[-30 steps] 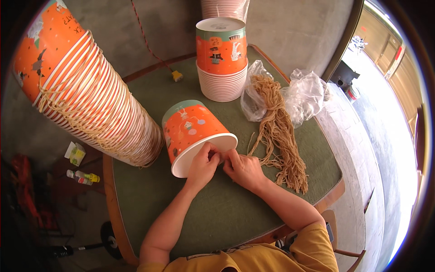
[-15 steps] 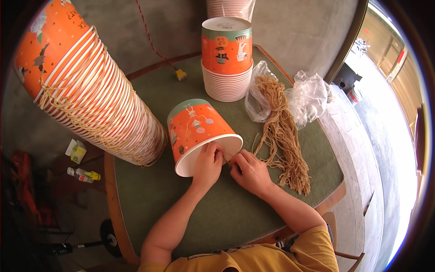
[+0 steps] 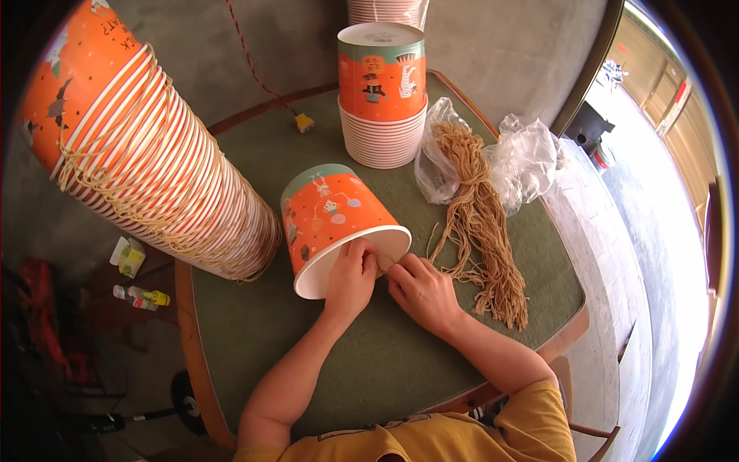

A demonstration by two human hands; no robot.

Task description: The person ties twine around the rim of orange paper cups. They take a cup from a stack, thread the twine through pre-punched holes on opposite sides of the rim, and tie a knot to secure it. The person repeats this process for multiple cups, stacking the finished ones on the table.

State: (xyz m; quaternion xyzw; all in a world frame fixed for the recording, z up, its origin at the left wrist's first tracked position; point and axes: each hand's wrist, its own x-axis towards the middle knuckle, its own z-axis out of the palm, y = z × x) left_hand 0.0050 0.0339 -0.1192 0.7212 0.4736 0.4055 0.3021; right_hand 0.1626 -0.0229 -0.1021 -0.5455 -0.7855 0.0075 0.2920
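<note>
Bucket sits tilted on green tabletop, left hand at its open mouth, right hand by its right edge, both curled, can't tell what they're grasping, if anything.

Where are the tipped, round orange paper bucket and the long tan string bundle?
Round orange paper bucket [image 3: 339, 219], head view: printed side wall.
Long tan string bundle [image 3: 480, 225], head view: middle strands.

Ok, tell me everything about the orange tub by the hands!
The orange tub looks like printed card, with a green band near its base, a white rim and a pale inside. Little pictures, one like a skeleton, decorate it. It lies tipped on the green table, mouth toward us. The left hand reaches into the mouth; the right hand is by the rim, touching or not I can't tell.
</note>
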